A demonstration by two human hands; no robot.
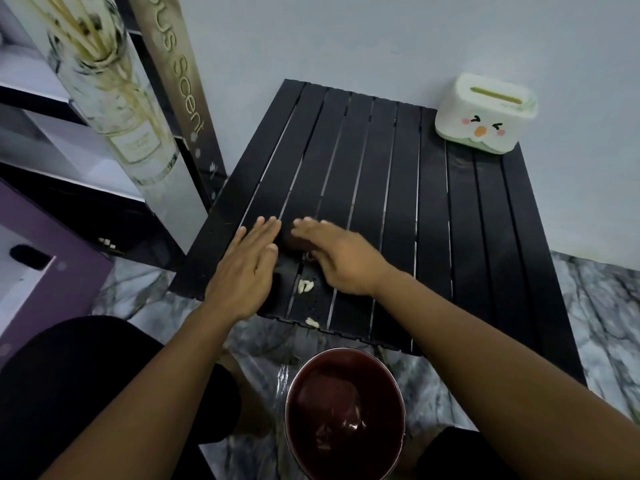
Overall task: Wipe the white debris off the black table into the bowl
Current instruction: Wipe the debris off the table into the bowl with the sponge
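Observation:
A black slatted table (433, 209) stands in front of me. Both hands lie flat on its near left part, fingers extended and pointing away. My left hand (247, 268) and my right hand (337, 258) sit close together, holding nothing. A small clump of white debris (305, 286) lies between them, and another white piece (312, 322) rests at the table's near edge. A dark red bowl (344, 412) with a metal rim stands on the floor just below that edge, with a few pale bits inside it.
A white tissue box with a cartoon face (485, 114) sits on the table's far right corner. A tall diffuser box (138, 109) and dark shelving (86, 202) stand at the left. The floor is grey marble (595, 306). My knees flank the bowl.

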